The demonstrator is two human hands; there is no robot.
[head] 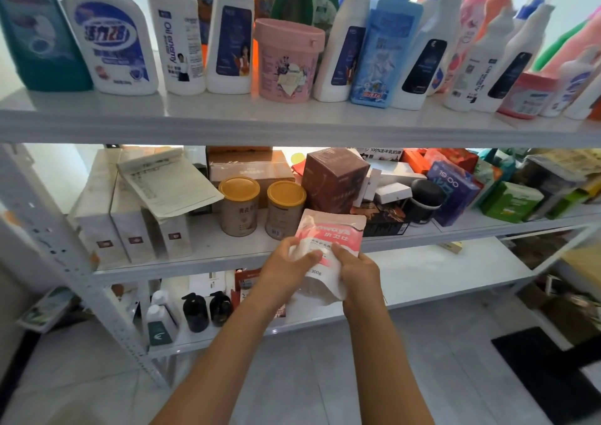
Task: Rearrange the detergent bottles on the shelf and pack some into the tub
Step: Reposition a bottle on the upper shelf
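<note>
A white metal shelf (292,122) fills the view, seen from the person's head, looking forward and down. On its top level, from left to right, stand a teal bottle (39,34), a squat white bottle with a blue label (113,41), two tall white bottles (179,41), a pink tub with its lid on (287,62), a light blue bottle (387,50), then a crowd of white, pink and red bottles running off to the far right.

One level down, from the left, are pale boxes with loose papers on top, two gold-lidded tins (239,206), a brown carton (335,180) and a jumble of coloured packets.

In front of that middle level, near the centre, both hands hold a soft pink and white pouch (328,245). The left hand (286,268) grips its lower left side with fingers and thumb curled onto it. The right hand (357,275) clamps the lower right edge. The pouch stands roughly upright, leaning slightly, its long axis running up from the fingers towards the shelf above.

The pink tub sits above the pouch and a little to the left, well apart from it. By my judgement, either hand could lift the pouch there, the left being slightly nearer.
</note>
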